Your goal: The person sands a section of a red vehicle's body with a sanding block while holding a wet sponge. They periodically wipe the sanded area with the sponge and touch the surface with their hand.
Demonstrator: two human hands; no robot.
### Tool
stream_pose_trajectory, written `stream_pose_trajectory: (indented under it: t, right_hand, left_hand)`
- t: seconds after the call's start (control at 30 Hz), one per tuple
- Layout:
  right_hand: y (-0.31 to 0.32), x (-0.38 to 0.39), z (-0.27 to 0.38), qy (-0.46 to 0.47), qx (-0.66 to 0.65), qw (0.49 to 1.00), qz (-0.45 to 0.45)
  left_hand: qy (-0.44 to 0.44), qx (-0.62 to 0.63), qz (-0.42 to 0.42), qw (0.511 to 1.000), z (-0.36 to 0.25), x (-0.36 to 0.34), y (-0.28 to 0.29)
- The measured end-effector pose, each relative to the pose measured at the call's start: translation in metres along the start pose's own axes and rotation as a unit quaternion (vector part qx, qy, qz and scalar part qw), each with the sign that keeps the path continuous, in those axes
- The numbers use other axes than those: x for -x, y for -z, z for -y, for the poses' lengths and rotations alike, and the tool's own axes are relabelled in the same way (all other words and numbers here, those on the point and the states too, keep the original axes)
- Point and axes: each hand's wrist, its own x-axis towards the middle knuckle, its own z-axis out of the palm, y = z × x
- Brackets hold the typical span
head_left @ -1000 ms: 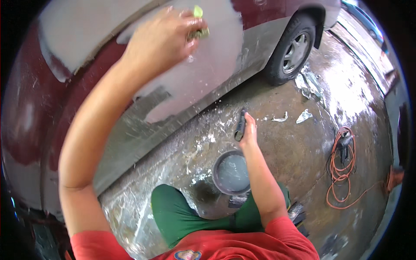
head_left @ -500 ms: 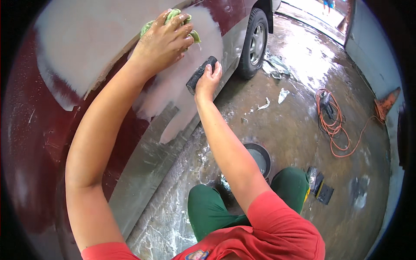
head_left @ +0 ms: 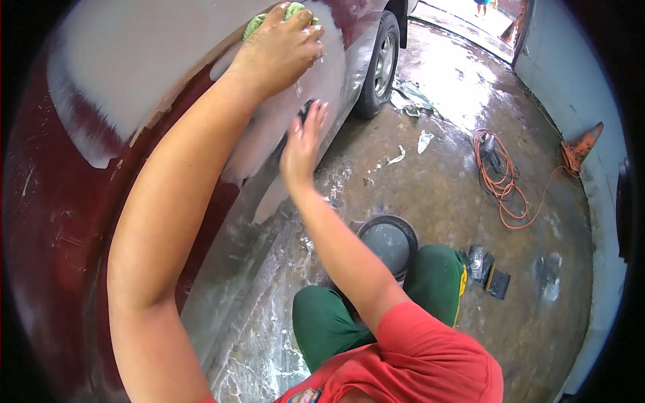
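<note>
High on the side of a maroon car (head_left: 50, 228), my left hand (head_left: 279, 57) is closed around a wet green cloth (head_left: 254, 27), which rests against a pale grey sanded patch (head_left: 329, 74). Water drips beneath that hand. Lower on the same panel, my right hand (head_left: 300, 151) presses a black sanding block (head_left: 306, 109) to the surface, its fingers fairly straight along it. Most of the block is hidden behind the hand; only dark edges show.
Between my knees and the car stands a dark basin (head_left: 388, 245) of greyish water. Black sanding pads (head_left: 496, 282) lie right of my knee. A coiled orange cord (head_left: 497, 178), an orange cone (head_left: 581, 146) and paper scraps (head_left: 424, 141) are on the wet floor. The car's wheel (head_left: 383, 64) stands ahead.
The left hand with the cloth has shifted slightly right and up along the panel. The right hand has moved a little left and has turned, so it now covers most of the sanding block.
</note>
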Motion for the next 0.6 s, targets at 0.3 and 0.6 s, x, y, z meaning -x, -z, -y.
stream_pose_trajectory:
  t: [0.3, 0.6]
  right_hand:
    - [0.034, -0.157, -0.051, 0.037, 0.060, 0.997, 0.022]
    - [0.024, -0.128, -0.040, 0.059, 0.085, 0.993, 0.050]
  left_hand:
    - [-0.001, 0.015, -0.021, 1.000, -0.004, -0.020, 0.004]
    - [-0.007, -0.008, -0.037, 0.999, -0.003, -0.018, 0.005]
